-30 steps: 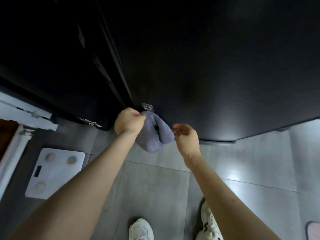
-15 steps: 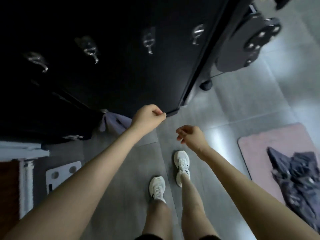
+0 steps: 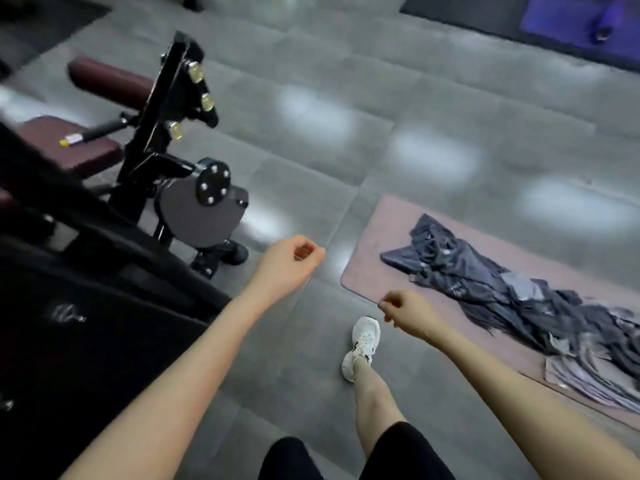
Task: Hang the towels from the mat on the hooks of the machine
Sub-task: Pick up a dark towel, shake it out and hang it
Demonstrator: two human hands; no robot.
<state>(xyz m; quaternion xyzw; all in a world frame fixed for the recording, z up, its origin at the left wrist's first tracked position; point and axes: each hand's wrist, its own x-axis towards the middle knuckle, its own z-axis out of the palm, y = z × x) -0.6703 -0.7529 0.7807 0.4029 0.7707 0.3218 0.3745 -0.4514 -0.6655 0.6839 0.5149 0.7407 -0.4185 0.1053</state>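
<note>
Motion-blurred throughout. Cut off at right edge: pink mat [image 3: 377, 233] and dark towel pile [image 3: 485, 289]. Cut off at left edge: black machine [image 3: 104, 341]; white marking [image 3: 67, 314] on panel unreadable. Cropped at top right corner: blue mat [image 3: 554, 26]. Print on pile too small to read

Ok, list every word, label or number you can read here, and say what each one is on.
Nothing here reads clearly.
On the black machine panel, a white mark: blurred, unreadable.
On the bar, a yellow label: too blurred to read.
On the towels, small white print: too small to read.
</note>
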